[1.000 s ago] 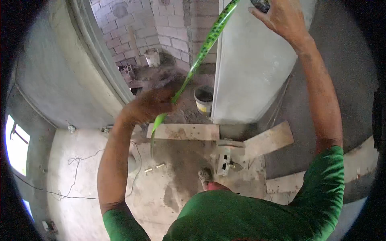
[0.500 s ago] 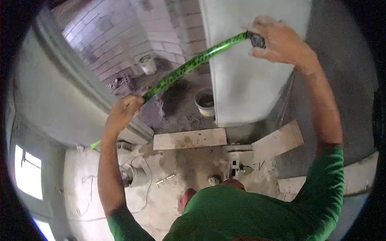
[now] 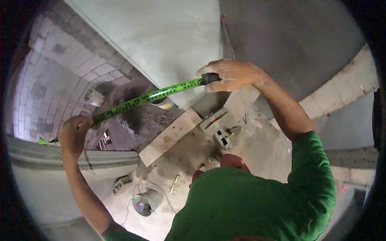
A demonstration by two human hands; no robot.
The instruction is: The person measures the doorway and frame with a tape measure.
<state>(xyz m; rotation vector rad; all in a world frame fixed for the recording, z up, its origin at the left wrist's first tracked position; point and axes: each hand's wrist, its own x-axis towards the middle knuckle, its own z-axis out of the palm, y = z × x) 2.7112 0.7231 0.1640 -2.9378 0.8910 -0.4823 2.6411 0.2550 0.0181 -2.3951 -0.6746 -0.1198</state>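
A bright green measuring tape (image 3: pixel 155 95) with black markings stretches between my two hands, rising toward the right. My left hand (image 3: pixel 74 134) pinches it near its far end, and a short green tip sticks out past the fingers. In my right hand (image 3: pixel 233 76) is the dark tape case (image 3: pixel 210 78), with fingers above it and the thumb below. Behind the tape stand a smooth grey wall panel (image 3: pixel 169 40) and a rough dirt floor.
A light board (image 3: pixel 171 136) lies across the doorway's floor edge. Close by is a hollow block (image 3: pixel 222 137). A bucket (image 3: pixel 148 202) stands lower left beside a cable and another block (image 3: pixel 122 184). Two more buckets are beyond the opening, near a block wall (image 3: pixel 52 88).
The view has turned toward the right. My left hand, blurred near the blade at first, now grips it. The case has come lower, and the tape is stretched at a shallower slant.
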